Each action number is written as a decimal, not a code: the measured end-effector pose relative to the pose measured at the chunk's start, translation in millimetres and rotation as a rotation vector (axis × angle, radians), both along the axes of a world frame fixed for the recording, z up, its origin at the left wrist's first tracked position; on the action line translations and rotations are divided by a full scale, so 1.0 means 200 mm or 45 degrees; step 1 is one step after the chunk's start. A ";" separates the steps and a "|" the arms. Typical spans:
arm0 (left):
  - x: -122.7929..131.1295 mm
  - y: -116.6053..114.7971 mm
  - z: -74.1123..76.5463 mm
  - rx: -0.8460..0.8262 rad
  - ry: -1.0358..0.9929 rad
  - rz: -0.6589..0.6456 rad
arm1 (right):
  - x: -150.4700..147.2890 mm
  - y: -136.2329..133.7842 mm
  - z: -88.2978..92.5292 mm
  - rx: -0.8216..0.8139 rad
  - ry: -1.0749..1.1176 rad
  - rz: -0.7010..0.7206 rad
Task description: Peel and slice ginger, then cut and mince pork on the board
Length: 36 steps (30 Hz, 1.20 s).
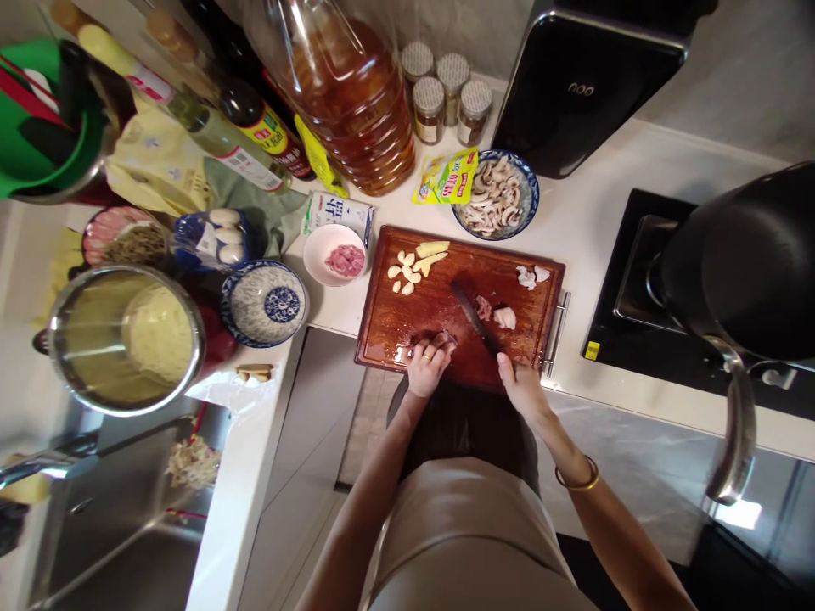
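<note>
My left hand [429,365] presses its curled fingers on a piece of raw meat [447,342] near the front edge of the wooden cutting board [395,327]. My right hand [520,383] is closed round the handle of a dark kitchen knife [474,316], whose blade points away to the upper left over the board. Right of the blade lie a small heap of cut meat [484,308] and a pale chunk of meat [505,318]. Garlic cloves [407,273] and ginger pieces [431,249] sit at the back left, and white scraps [527,277] at the back right.
Behind the board stand a white bowl of meat [345,260] and a bowl of sliced mushrooms [500,199]. A patterned bowl [245,322] and steel pot [59,339] are left, beside the sink [120,509]. A black pan [751,263] is on the stove at right.
</note>
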<state>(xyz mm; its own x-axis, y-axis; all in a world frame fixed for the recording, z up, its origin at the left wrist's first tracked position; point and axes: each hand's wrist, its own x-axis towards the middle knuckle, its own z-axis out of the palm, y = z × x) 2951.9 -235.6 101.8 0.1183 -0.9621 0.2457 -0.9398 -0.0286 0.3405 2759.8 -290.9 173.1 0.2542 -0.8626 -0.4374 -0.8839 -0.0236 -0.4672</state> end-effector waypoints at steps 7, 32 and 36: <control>0.00 0.00 0.00 0.029 -0.041 -0.014 | 0.09 0.15 0.02 0.096 0.089 0.114; -0.01 0.03 0.00 0.082 -0.001 0.029 | 0.04 0.04 -0.09 0.040 -0.050 -0.017; -0.02 0.04 0.02 0.045 -0.005 0.082 | 0.02 0.06 -0.07 -0.049 -0.172 -0.096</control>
